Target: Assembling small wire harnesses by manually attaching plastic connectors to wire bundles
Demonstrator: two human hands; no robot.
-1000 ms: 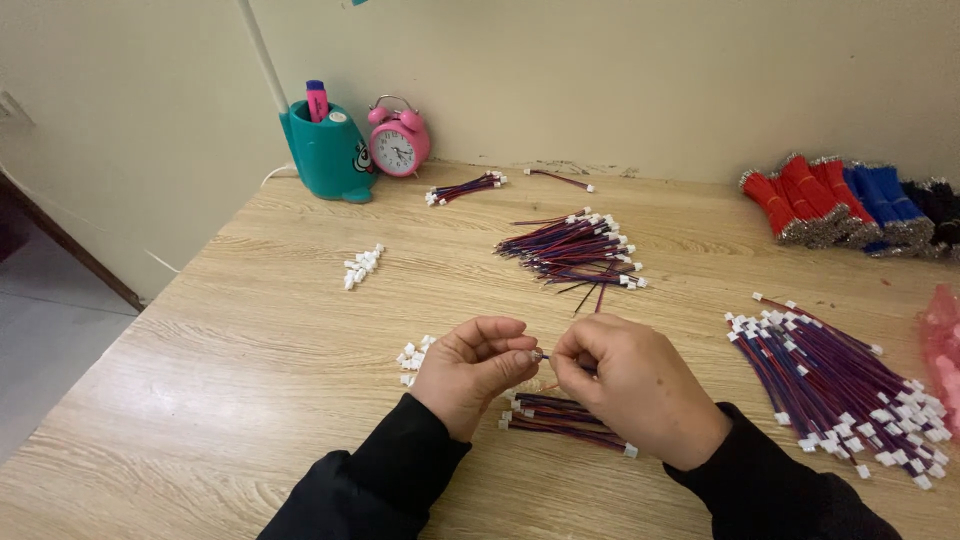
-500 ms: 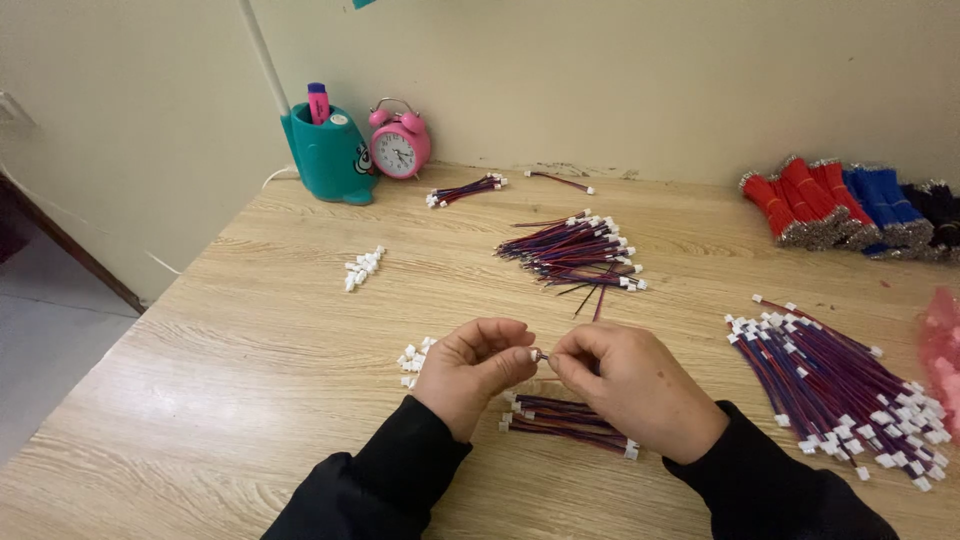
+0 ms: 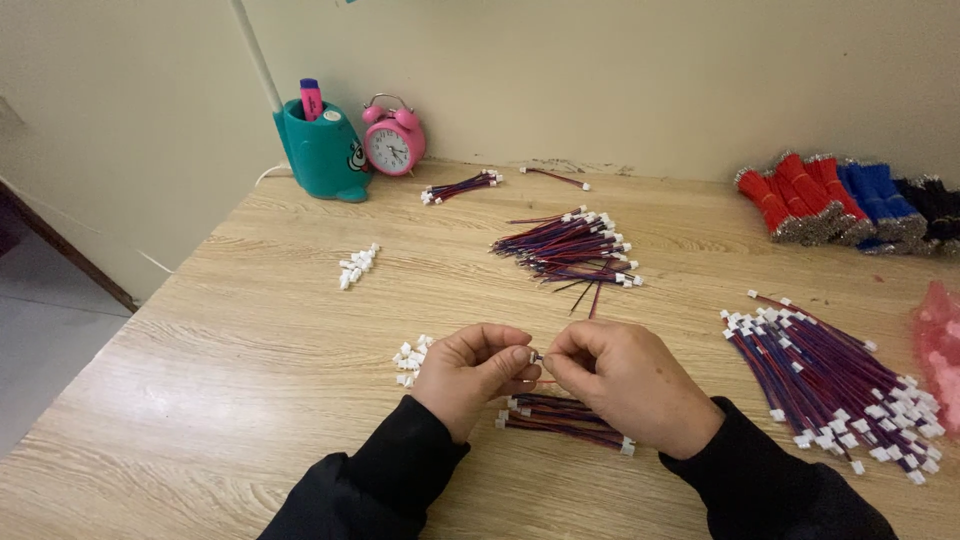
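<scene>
We hold our left hand [image 3: 472, 372] and right hand [image 3: 622, 380] close together above the near edge of the pale wood-grain bench [image 3: 250, 330], fingertips meeting over a tiny white plastic connector [image 3: 536, 356]. Both hands are pinched shut on it, thumb against forefinger; a thin red wire [image 3: 545, 381] shows just below the pinch, though we cannot tell which hand carries it. Held this high and this central, the small part stays right under our eyes.

Directly beneath our wrists lies a short bundle of red-and-blue wires with white end plugs [image 3: 560, 418], touching the bench, close enough to draw from without reaching. Just left of the left hand sits a small heap of loose white connectors [image 3: 410, 358], again within a finger's stretch; a second such heap [image 3: 356, 265] lies farther toward the left edge.

Toward the far edge rest a fanned pile of finished-looking wires [image 3: 570, 248] and a smaller bundle [image 3: 460, 187]. A large wire spread [image 3: 830, 385] fills the right side. At the far left corner stand a teal pen holder [image 3: 320, 150] and a pink alarm clock [image 3: 393, 142].
</scene>
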